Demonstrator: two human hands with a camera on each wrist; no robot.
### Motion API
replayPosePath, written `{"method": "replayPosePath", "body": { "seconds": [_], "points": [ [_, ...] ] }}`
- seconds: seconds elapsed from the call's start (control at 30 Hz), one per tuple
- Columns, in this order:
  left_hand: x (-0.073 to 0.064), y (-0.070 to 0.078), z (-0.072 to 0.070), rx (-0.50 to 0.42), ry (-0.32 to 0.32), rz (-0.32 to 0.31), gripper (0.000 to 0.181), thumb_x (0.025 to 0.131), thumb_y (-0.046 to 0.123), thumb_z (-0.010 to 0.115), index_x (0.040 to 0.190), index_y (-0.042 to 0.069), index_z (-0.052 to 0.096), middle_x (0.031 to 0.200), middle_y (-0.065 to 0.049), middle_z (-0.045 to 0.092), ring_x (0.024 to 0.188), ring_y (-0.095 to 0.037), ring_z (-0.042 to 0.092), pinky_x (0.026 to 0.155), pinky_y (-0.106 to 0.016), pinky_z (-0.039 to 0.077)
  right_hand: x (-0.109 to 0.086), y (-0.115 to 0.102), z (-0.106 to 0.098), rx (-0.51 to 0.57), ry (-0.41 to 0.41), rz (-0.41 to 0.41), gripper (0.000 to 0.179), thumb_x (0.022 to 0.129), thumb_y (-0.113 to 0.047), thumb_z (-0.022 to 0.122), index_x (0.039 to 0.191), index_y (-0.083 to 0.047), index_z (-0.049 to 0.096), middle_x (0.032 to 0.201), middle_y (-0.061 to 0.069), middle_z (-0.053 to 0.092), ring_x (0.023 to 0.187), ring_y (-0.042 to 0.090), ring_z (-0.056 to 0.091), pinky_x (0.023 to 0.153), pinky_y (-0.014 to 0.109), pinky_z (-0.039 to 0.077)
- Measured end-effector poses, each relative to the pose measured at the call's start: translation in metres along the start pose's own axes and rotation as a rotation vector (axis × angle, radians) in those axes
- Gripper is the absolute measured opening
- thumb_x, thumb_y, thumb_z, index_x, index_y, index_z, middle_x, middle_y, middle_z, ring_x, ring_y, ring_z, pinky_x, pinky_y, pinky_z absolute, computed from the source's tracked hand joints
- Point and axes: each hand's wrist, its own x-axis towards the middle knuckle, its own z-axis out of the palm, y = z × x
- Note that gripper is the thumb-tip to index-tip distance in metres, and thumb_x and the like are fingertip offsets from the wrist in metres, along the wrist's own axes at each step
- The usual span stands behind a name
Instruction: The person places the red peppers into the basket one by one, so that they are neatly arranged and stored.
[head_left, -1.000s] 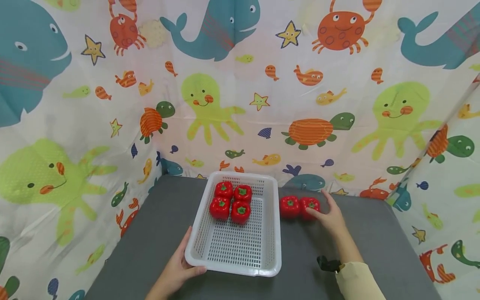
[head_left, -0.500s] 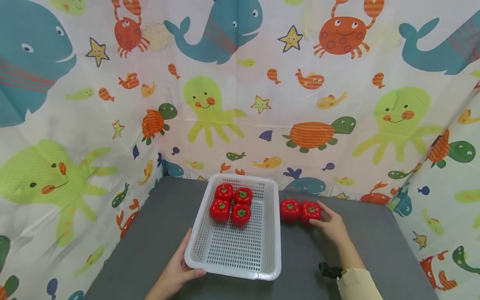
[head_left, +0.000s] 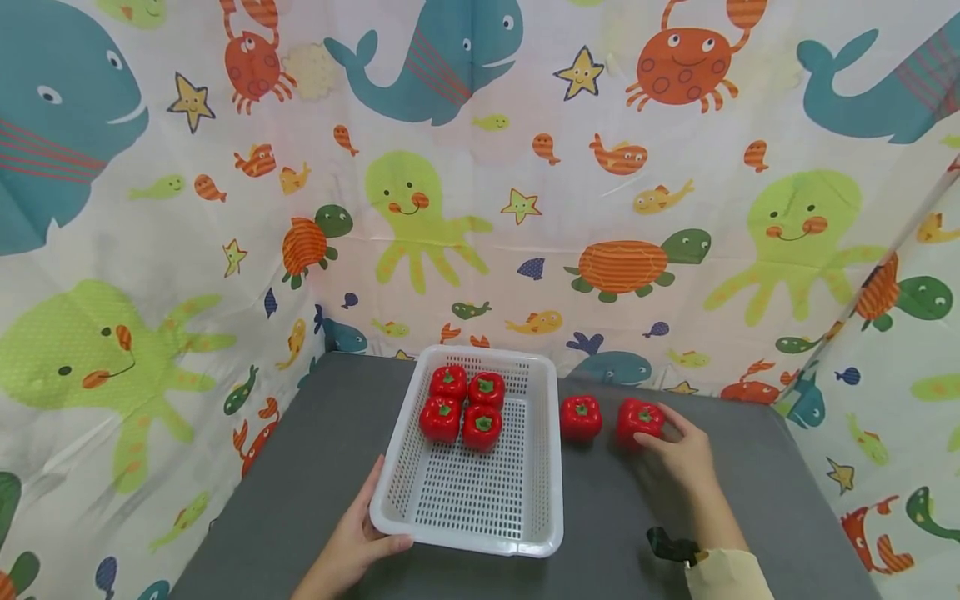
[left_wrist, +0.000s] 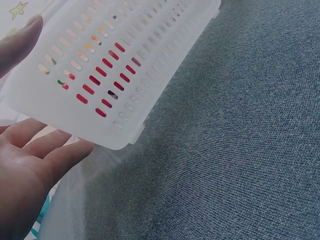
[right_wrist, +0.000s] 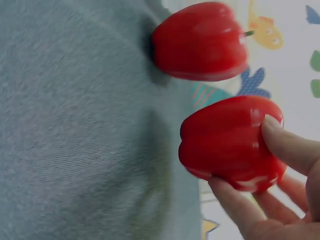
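Observation:
My left hand (head_left: 351, 533) grips the near left corner of a white slotted plastic basket (head_left: 468, 500). In the left wrist view the thumb lies over one side of the basket's corner, with the fingers (left_wrist: 70, 155) against the other. Several red bell peppers (head_left: 441, 419) with green stems sit together in its far left part. Right of the basket, my right hand (head_left: 684, 454) holds another red bell pepper (right_wrist: 227, 142) between thumb and fingers. The right wrist view shows this pepper raised off the grey cloth, its shadow below. A further pepper (head_left: 581, 418) stands on the table beside the basket's right wall.
A dark grey cloth covers the table (head_left: 600, 533). Behind and at both sides hangs a white curtain (head_left: 465, 233) printed with sea animals. A black strap end (head_left: 670, 546) sticks out at my right wrist, next to a cream sleeve (head_left: 727, 575).
My right hand has closed around the right-hand pepper and moved it to the right and up, leaving a gap beside the other pepper. The left hand and basket stay in place.

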Motion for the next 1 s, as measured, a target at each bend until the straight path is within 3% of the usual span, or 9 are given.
{"method": "replayPosePath", "body": {
  "seconds": [0.3, 0.53, 0.8, 1.0],
  "points": [
    [-0.001, -0.001, 0.001, -0.004, 0.009, 0.010, 0.111, 0.086, -0.002, 0.076, 0.162, 0.036, 0.004, 0.169, -0.009, 0.012, 0.141, -0.051, 0.035, 0.098, -0.040, 0.053, -0.026, -0.038, -0.010, -0.003, 0.085, -0.068, 0.085, 0.088, -0.045, 0.077, 0.157, -0.016, 0.036, 0.160, 0.020, 0.035, 0.135, 0.046, 0.049, 0.101, 0.055, 0.049],
    [-0.002, -0.003, 0.001, -0.009, 0.007, 0.005, 0.112, 0.086, -0.002, 0.076, 0.162, 0.038, 0.004, 0.168, -0.008, 0.012, 0.143, -0.050, 0.034, 0.098, -0.040, 0.053, -0.046, -0.077, -0.008, 0.040, 0.078, -0.118, 0.087, 0.085, -0.045, 0.079, 0.157, -0.020, 0.037, 0.159, 0.018, 0.037, 0.136, 0.044, 0.049, 0.098, 0.053, 0.051],
    [-0.002, -0.003, 0.000, -0.019, -0.008, 0.024, 0.113, 0.086, -0.004, 0.076, 0.162, 0.037, 0.003, 0.169, -0.008, 0.012, 0.143, -0.051, 0.032, 0.098, -0.039, 0.053, -0.059, -0.106, 0.006, 0.071, 0.062, -0.188, 0.084, 0.086, -0.040, 0.080, 0.156, -0.017, 0.040, 0.158, 0.016, 0.040, 0.135, 0.043, 0.051, 0.095, 0.052, 0.052],
    [0.000, -0.004, 0.000, -0.004, 0.007, 0.007, 0.113, 0.085, -0.002, 0.077, 0.162, 0.036, 0.004, 0.168, -0.008, 0.014, 0.142, -0.050, 0.035, 0.098, -0.039, 0.054, -0.068, -0.117, 0.029, 0.049, 0.035, -0.219, 0.085, 0.083, -0.044, 0.082, 0.153, -0.019, 0.043, 0.156, 0.013, 0.044, 0.134, 0.041, 0.053, 0.092, 0.052, 0.055]
  ]
}}
